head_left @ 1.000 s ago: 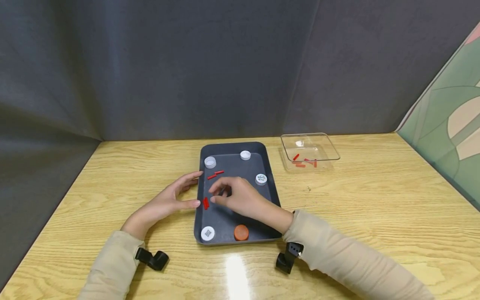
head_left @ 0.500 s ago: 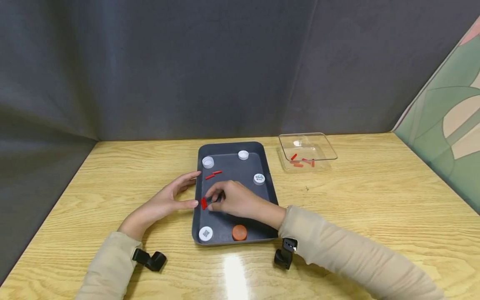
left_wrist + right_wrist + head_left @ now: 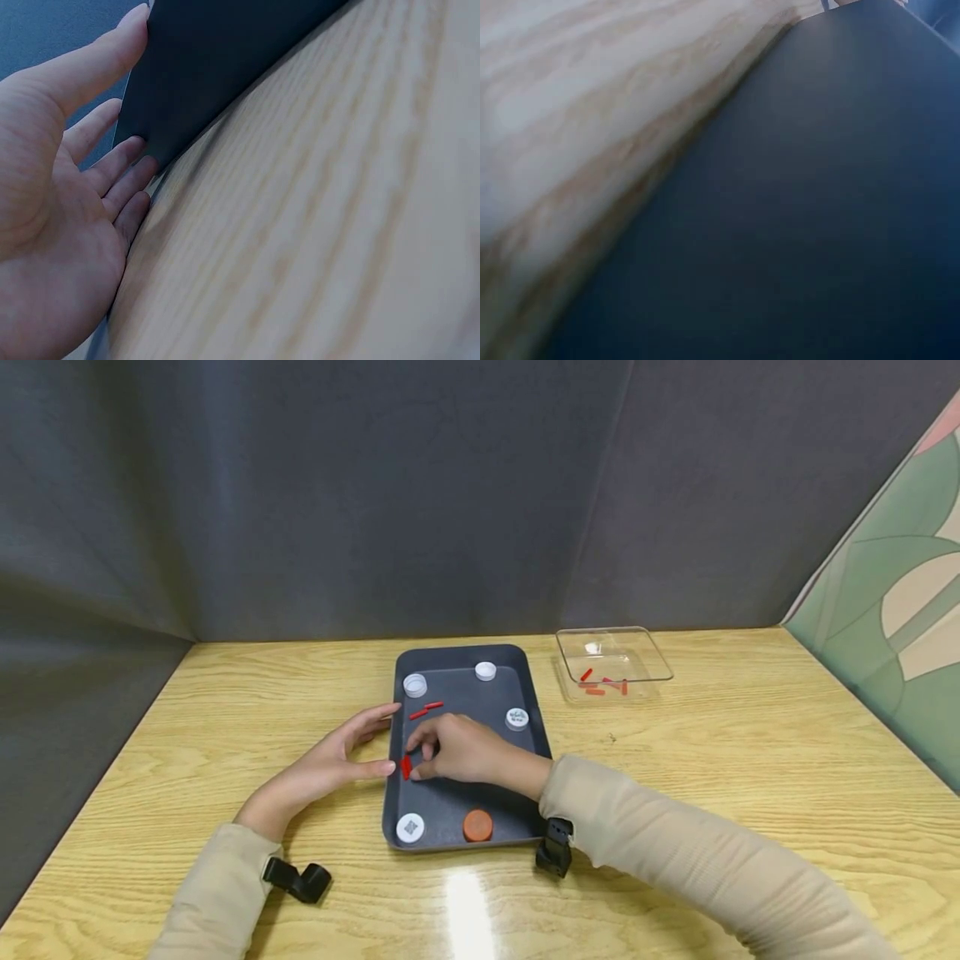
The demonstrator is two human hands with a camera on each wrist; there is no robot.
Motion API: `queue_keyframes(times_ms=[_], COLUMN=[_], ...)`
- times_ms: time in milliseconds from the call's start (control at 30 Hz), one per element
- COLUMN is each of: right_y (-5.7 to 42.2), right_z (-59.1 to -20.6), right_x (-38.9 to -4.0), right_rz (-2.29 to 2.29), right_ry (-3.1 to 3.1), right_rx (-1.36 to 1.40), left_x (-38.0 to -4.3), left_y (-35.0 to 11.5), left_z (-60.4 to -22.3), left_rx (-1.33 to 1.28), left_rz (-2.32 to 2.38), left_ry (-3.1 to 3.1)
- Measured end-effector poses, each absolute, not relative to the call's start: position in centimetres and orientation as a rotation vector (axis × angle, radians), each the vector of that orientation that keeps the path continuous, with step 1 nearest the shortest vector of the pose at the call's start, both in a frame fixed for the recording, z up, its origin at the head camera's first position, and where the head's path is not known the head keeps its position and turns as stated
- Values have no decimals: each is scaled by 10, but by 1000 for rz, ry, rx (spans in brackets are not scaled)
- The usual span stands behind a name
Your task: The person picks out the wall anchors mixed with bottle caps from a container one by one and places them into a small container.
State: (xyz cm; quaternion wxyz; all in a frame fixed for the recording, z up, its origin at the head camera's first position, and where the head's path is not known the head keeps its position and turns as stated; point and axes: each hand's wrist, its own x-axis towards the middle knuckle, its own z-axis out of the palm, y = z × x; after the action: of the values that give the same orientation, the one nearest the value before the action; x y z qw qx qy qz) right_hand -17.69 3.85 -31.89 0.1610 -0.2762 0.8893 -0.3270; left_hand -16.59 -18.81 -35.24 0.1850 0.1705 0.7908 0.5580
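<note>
My left hand (image 3: pixel 333 756) lies along the left wall of a dark tray (image 3: pixel 480 652), thumb and fingers spread; in the left wrist view its fingertips (image 3: pixel 131 161) meet the tray's outer side. Over the tray, my right hand (image 3: pixel 461 749) has bent fingers, with thumb and index tips apart on either side of a pair of short red sticks (image 3: pixel 406 767) at the left wall. No firm grip on them shows. Two more red sticks (image 3: pixel 425 710) lie end to end farther up the tray. The right wrist view shows only tray wall (image 3: pixel 780 210) and table.
Bottle caps stand around the tray's edge: white ones (image 3: pixel 415 685), (image 3: pixel 485 671), a printed one (image 3: pixel 517 719), another white one (image 3: pixel 410 827) and an orange one (image 3: pixel 477 825). A clear plastic box (image 3: pixel 615 679) with several red sticks sits to the right. A dark curtain (image 3: pixel 420 510) hangs behind.
My right hand has moved left and slightly down, bringing thumb and index to the pair of red sticks by the wall. The left hand stays against the tray.
</note>
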Motion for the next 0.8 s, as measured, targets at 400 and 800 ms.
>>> queue_keyframes(times_ms=[400,800], right_y=[31,32], right_z=[-321,-321], right_x=[-179,-178], right_rz=[-757,-786], right_ry=[2614,2608], right_rx=[-766,-772], left_x=[-167,-167], left_y=[-188,-187], left_z=[-354,-353], left_rx=[505,516], left_rz=[1587,1593], left_ry=[2225,2218])
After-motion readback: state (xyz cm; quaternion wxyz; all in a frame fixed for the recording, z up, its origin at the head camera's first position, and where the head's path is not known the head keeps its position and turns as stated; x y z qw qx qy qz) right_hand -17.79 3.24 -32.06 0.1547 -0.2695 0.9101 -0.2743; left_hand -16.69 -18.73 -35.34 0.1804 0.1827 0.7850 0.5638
